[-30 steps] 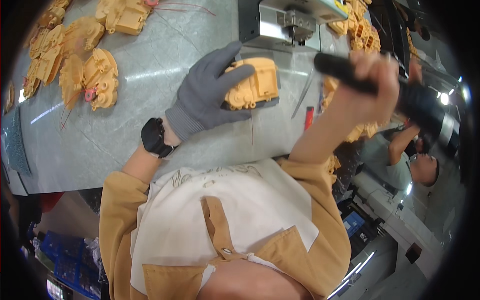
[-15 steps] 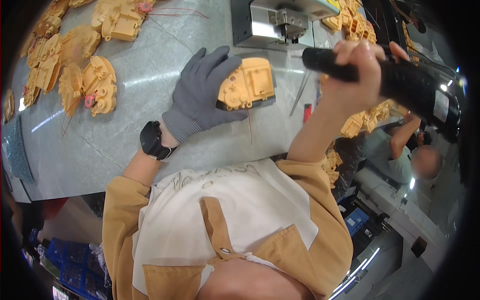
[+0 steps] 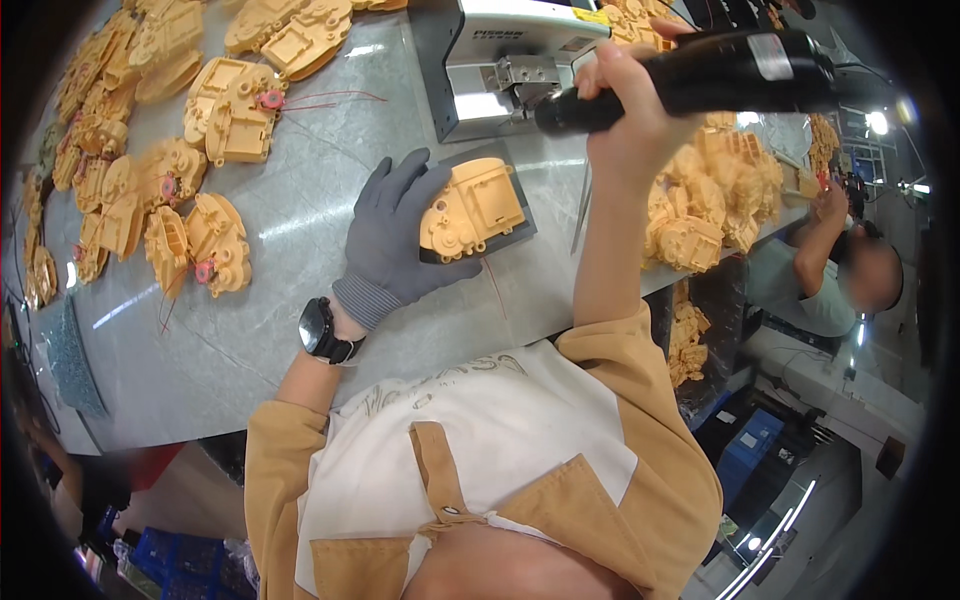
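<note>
My left hand [image 3: 395, 230], in a grey knit glove, grips the left side of a yellow plastic housing [image 3: 485, 205]. Its fingers lie along the upper left edge and the thumb along the lower one. The housing rests on a dark block [image 3: 522, 232] on the table, and a thin red wire trails from its lower edge. My bare right hand [image 3: 640, 100] is wrapped round a black electric screwdriver [image 3: 715, 78], raised at the right and apart from the housing. The screwdriver lies nearly level, nose toward the left; its bit cannot be made out.
A benchtop machine [image 3: 510, 45] with a metal block on its front stands behind the housing. Several yellow housings [image 3: 235, 110], some with red-wired parts, cover the table's left side. More are heaped at the right [image 3: 715, 195]. Another person [image 3: 820, 265] sits beyond.
The whole view has shifted. My right hand and the screwdriver have come closer to the front of the machine. My left hand keeps its grip on the housing.
</note>
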The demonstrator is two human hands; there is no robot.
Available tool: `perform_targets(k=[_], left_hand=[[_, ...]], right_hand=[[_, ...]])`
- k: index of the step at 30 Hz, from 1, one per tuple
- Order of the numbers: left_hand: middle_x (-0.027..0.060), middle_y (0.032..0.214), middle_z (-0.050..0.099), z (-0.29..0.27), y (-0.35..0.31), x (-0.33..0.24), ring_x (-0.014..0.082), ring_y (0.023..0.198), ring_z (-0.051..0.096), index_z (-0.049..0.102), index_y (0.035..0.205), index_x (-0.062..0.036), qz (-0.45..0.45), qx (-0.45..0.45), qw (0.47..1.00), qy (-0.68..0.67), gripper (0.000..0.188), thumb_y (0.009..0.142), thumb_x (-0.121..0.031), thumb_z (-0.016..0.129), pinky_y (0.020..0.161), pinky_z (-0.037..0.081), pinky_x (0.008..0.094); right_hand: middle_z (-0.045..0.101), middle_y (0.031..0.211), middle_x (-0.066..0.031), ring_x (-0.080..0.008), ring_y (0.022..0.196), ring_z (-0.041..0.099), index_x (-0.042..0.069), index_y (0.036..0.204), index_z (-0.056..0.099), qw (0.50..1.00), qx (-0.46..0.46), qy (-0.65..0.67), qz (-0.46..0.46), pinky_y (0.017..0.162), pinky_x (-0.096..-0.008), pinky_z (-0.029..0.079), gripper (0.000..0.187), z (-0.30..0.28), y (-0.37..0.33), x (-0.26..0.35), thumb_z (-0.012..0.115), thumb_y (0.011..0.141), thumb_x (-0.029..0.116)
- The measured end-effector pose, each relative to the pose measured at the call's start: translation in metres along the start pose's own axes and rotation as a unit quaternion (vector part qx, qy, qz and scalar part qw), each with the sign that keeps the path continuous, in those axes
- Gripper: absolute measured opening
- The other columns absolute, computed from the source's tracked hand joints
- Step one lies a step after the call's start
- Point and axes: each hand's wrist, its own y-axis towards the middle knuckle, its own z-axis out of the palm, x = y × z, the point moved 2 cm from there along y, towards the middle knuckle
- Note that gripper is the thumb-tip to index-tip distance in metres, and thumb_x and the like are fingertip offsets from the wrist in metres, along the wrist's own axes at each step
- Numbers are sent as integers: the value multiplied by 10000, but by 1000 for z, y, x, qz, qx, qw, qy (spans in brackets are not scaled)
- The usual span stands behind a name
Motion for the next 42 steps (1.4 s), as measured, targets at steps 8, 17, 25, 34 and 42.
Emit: perform_targets(k=[8,17,25,34,42], left_hand=[[193,1226,439,1,2,-2,374,1108,450,418,1223,-87,7,-5,1000,2,862,511,-380,808,993,319,500],[208,1207,445,3,2,-2,376,1081,465,415,1215,-86,12,-15,1000,9,878,494,-391,813,994,310,518],[211,1218,439,4,1,-1,396,1096,450,409,1231,-87,11,-13,1000,12,887,506,-402,810,997,307,515],[209,1289,417,3,1,-2,391,1169,422,411,1243,-72,2,0,1000,8,849,543,-330,816,972,361,435],[225,1275,409,6,-3,9,375,1147,430,409,1237,-11,-22,1,993,-119,870,584,-450,780,994,326,427]], right_hand=[[510,558,-96,-183,455,495,-38,1059,381,998,-44,-15,-34,528,-327,443,396,-5,5,12,548,703,-80],[492,592,-64,-153,447,476,-16,1073,394,995,-94,-25,-11,487,-284,427,402,-1,5,14,554,708,-69],[506,562,-87,-180,453,490,-26,1048,396,998,-51,8,-39,520,-319,441,376,-8,6,7,546,710,-91],[571,541,-51,-102,448,530,-3,618,559,994,-75,-29,-74,484,-230,442,122,-15,4,0,609,722,-41],[557,549,-54,-108,459,524,3,674,555,992,-102,15,-72,489,-237,449,86,-33,2,8,613,735,-13]])
